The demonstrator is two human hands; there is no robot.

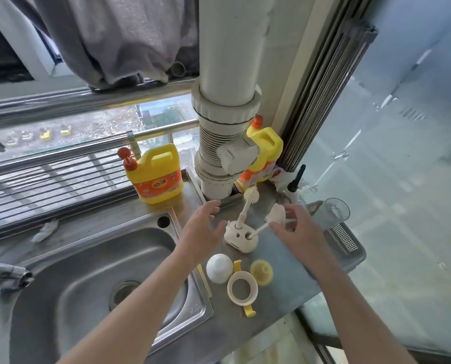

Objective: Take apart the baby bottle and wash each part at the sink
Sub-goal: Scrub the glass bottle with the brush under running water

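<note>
At the steel desk (284,282) beside the stainless sink basin (93,279), I see the baby bottle already in pieces: a white domed cap (219,267), a cream screw ring with yellow handles (242,287) and a yellow silicone teat (261,272) lie close together near the front edge. The clear bottle body I cannot place with certainty. My left hand (200,229) hovers open, fingers spread, just beside the cream brush holder (241,239). My right hand (295,228) is closing loosely at the white-bristled brush with the pale handle (274,215), which leans out of the holder; whether the grip has sealed I cannot tell. I judge the brush pick-up is in hand: steady the holder with the left, then draw the brush along its own slant so the light stand does not tip.
</note>
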